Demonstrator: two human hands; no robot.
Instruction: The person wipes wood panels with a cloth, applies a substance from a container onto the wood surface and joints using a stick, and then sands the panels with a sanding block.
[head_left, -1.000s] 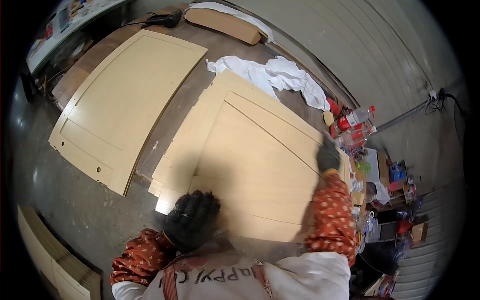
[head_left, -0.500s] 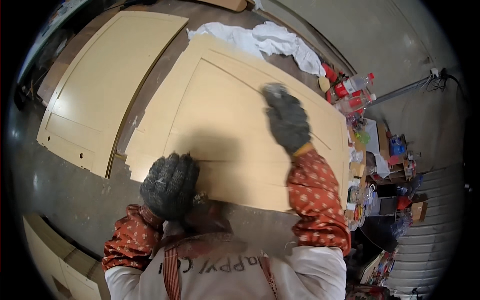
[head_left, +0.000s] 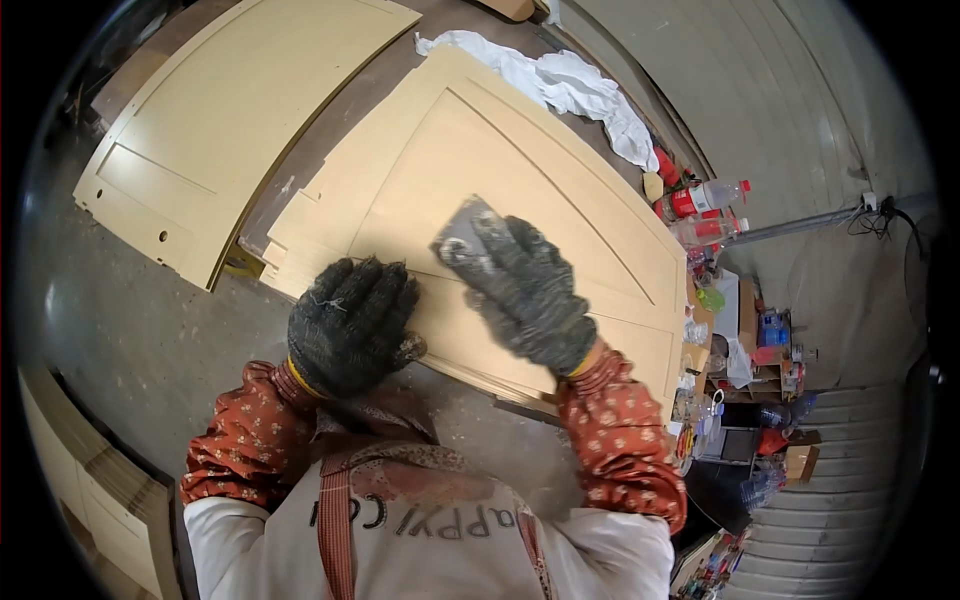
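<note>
A pale yellow door panel with grooved lines lies before me, on what looks like a stack of similar sheets. My right hand, in a dark worn glove, presses a flat dark grey sanding pad against the middle of the panel. Its fingers lie over the pad, covering part of it. At the panel's near left edge rests my left hand, gloved alike, with fingers stretched forward and nothing seen in them.
Another pale panel lies to the left, across a gap. White cloth is bunched along the far edge. Plastic bottles stand at the right, near shelves of clutter. Stacked boards stand at the lower left.
My right hand has come nearer and to the left with the pad, from the panel's far right part to its middle. The left hand has flattened, its fingers reaching further onto the panel.
</note>
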